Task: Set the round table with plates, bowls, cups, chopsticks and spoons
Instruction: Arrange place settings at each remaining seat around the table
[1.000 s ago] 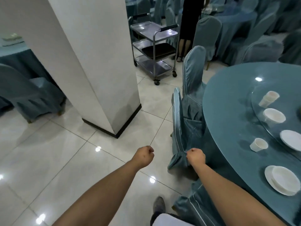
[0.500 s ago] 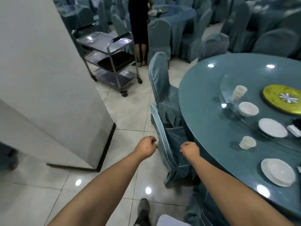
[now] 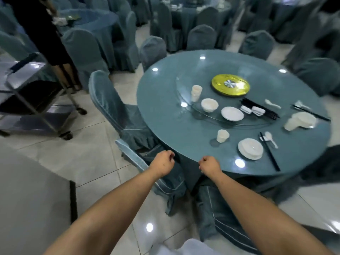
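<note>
The round table (image 3: 165,111) has a teal cloth and a glass turntable (image 3: 185,92). On the turntable stand a stack of cups (image 3: 196,92), a bowl (image 3: 209,104), a plate (image 3: 232,113), spoon rests and a bundle of black chopsticks (image 3: 261,108). At the near rim lie a cup (image 3: 222,136), a plate with a bowl (image 3: 250,148), chopsticks (image 3: 269,151) and a spoon (image 3: 270,138). A second setting (image 3: 301,120) sits at the right. My left hand (image 3: 162,163) and right hand (image 3: 209,165) are fisted, empty, near the table's front edge.
Covered chairs (image 3: 114,107) stand at the table's left and below my hands. A steel trolley (image 3: 35,100) is at the left, with a person in black (image 3: 42,32) behind it. A white pillar (image 3: 31,199) fills the lower left. More tables and chairs stand behind.
The view has swung right, bringing the whole round table into sight. The pillar and trolley slid to the left. Both fists stay closed and have shifted toward the table edge.
</note>
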Tool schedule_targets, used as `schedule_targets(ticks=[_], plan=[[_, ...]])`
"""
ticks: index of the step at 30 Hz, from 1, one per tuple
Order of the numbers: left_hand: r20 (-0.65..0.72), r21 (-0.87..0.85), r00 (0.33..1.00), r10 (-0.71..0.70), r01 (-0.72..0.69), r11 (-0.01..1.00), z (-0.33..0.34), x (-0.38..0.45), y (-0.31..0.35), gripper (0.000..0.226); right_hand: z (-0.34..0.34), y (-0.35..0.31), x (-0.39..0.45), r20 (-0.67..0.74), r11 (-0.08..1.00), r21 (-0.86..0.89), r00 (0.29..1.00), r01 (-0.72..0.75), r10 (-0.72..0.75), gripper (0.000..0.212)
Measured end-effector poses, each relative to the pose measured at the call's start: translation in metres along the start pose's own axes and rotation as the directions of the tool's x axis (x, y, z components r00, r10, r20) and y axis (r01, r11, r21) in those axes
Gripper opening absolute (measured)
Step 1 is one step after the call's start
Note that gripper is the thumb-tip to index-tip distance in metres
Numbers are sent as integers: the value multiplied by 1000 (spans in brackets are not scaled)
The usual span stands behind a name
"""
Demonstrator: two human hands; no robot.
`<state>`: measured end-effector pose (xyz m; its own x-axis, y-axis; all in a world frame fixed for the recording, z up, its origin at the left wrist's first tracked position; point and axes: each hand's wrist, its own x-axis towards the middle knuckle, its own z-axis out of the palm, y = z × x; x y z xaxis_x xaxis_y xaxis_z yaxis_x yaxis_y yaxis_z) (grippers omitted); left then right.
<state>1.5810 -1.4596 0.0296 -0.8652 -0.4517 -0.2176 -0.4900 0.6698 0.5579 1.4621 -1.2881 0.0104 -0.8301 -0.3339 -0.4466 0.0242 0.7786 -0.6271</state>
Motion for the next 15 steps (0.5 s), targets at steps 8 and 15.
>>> schedule_targets(ticks=[8, 15], plan=[[204, 12, 964, 168, -174, 985, 67, -2, 87, 26, -80, 99, -29, -122, 983, 140, 983, -121, 139, 24], [310, 18, 935, 172, -186, 982, 153, -36, 170, 36, -156, 208, -71, -10, 994, 4, 994, -107, 107, 28]])
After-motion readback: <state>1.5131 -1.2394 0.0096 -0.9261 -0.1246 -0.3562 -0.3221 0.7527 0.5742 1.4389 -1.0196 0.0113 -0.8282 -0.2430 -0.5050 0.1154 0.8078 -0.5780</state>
